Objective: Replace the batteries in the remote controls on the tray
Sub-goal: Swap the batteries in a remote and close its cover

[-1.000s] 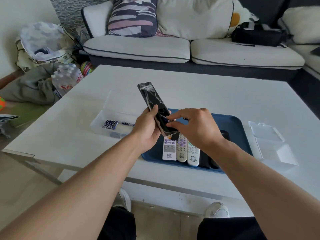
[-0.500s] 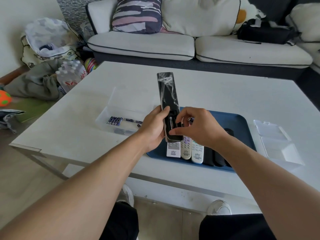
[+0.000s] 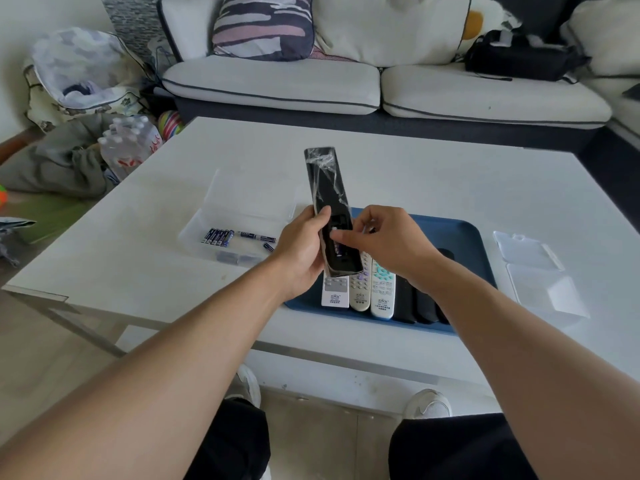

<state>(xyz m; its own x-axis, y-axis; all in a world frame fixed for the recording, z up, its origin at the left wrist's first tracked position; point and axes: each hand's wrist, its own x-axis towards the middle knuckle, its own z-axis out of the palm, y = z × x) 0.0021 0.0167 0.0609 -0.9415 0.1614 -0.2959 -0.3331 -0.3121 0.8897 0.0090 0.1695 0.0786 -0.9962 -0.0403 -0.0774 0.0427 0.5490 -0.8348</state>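
My left hand grips a long black remote wrapped in clear film, held back side up above the blue tray. Its battery compartment is open and a battery lies inside. My right hand pinches at the top end of that battery with thumb and forefinger. On the tray lie three white remotes side by side and black remotes to their right, partly hidden by my right wrist.
A clear box left of the tray holds several blue batteries. A clear lidded box stands open at the right. The white table fronts a sofa; bags and water bottles sit on the floor at left.
The black remote has swung from leaning left to nearly upright. My right fingers have shifted onto the battery in the open compartment.
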